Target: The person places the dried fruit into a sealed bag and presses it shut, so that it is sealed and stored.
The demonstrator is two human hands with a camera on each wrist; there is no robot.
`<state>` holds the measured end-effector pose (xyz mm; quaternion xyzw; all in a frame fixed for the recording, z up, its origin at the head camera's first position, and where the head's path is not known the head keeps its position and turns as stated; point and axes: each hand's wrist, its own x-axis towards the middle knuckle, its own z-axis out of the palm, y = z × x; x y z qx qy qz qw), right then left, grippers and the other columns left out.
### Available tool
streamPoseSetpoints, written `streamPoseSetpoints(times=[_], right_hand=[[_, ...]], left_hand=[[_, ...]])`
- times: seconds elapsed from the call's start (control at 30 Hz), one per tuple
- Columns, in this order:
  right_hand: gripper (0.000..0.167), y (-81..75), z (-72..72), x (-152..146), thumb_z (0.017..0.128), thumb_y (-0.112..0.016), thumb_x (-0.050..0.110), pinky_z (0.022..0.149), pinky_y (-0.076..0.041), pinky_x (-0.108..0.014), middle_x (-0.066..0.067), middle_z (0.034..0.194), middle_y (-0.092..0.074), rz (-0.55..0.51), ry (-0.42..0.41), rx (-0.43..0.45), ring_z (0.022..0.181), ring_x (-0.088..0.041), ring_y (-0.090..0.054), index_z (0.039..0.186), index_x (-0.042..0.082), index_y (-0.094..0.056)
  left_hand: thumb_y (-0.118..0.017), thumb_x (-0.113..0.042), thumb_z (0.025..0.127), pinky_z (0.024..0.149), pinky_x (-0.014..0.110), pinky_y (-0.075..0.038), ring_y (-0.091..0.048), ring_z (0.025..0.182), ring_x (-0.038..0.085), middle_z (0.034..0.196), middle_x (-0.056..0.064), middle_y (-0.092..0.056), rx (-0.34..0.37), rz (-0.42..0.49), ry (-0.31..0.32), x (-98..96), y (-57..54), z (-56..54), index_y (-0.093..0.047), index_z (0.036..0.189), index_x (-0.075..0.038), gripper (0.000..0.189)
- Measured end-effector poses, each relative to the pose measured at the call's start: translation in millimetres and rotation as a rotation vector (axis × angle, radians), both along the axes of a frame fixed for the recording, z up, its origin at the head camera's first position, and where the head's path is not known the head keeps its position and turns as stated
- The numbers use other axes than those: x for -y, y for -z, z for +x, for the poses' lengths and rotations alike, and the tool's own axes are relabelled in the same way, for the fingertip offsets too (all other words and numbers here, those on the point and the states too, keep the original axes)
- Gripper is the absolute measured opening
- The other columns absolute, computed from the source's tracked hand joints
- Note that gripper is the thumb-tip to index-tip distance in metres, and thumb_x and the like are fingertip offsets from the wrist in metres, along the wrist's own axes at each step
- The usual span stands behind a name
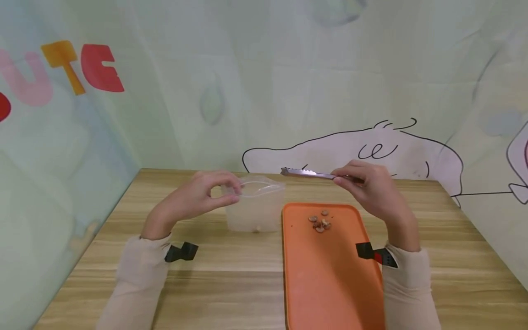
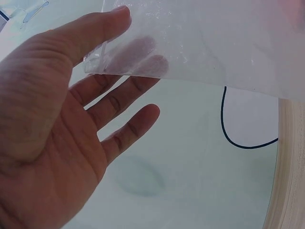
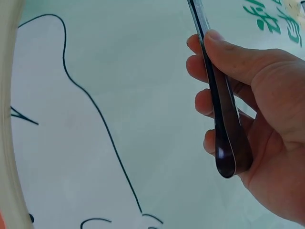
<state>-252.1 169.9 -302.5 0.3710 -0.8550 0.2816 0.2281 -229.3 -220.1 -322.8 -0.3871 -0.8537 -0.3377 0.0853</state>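
In the head view my left hand pinches the left edge of a clear zip bag near its top, with the bag's mouth parted. The left wrist view puts the thumb in front of the plastic and two fingers behind it. One small pale piece shows at the bag's bottom. My right hand grips metal tongs between thumb and fingers, above the tray's far end. Their toothed tips point left toward the bag, and the arms lie close together. Several small brown pieces lie on the orange tray.
The tray lies on a wooden table, right of the bag. Behind the table hangs a pale green printed cloth with cartoon drawings and colored letters. Each wrist carries a dark strap-on device.
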Motion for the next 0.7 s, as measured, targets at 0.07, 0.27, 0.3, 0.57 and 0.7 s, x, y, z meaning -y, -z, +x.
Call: streamPoseSetpoints(times=[0.07,0.27,0.3,0.57,0.7], right_hand=[[0.012,-1.2,2.5,8,0.087,-0.076,-0.002,0.063,-0.045,-0.015,0.007,0.084,-0.068,-0.004,-0.018,-0.019,0.067,-0.005,-0.055,0.095,0.007,-0.077],[0.012,1.1,6.9,30,0.089,-0.075,0.003,0.064,-0.050,-0.022,0.007,0.086,-0.068,0.031,-0.049,0.002,0.069,-0.005,-0.056,0.099,0.009,-0.078],[0.012,2.0,6.9,33,0.090,-0.075,0.004,0.064,-0.050,-0.023,0.007,0.087,-0.068,0.038,-0.053,0.017,0.068,-0.005,-0.055,0.100,0.009,-0.078],[0.016,2.9,2.8,22,0.090,-0.074,0.002,0.069,-0.051,-0.021,0.004,0.092,-0.069,0.002,-0.047,0.061,0.075,-0.007,-0.060,0.104,0.008,-0.077],[0.016,6.1,-5.4,4,0.090,-0.073,0.002,0.068,-0.049,-0.017,0.002,0.093,-0.070,0.015,-0.018,0.090,0.076,-0.009,-0.061,0.105,0.008,-0.076]], left_hand=[[-0.074,-0.014,0.093,0.082,0.035,-0.052,-0.062,0.094,0.007,0.107,-0.006,-0.069,0.004,-0.002,0.002,-0.6,0.1,0.3,-0.069,0.102,-0.016,0.011],[-0.073,-0.013,0.093,0.082,0.036,-0.052,-0.063,0.095,0.008,0.110,-0.004,-0.070,0.020,0.002,0.012,-2.1,-0.1,0.5,-0.069,0.101,-0.016,0.009],[-0.073,-0.013,0.093,0.083,0.036,-0.052,-0.063,0.095,0.008,0.110,-0.004,-0.070,0.023,0.002,0.013,-2.4,-0.6,0.8,-0.069,0.101,-0.016,0.009],[-0.073,-0.014,0.093,0.085,0.034,-0.051,-0.064,0.096,0.007,0.112,-0.004,-0.070,0.035,0.001,0.010,-2.3,-2.3,1.3,-0.069,0.101,-0.015,0.009],[-0.074,-0.013,0.093,0.085,0.032,-0.051,-0.063,0.096,0.007,0.111,-0.005,-0.070,0.029,0.009,0.006,-0.9,-2.1,1.0,-0.069,0.101,-0.016,0.010]])
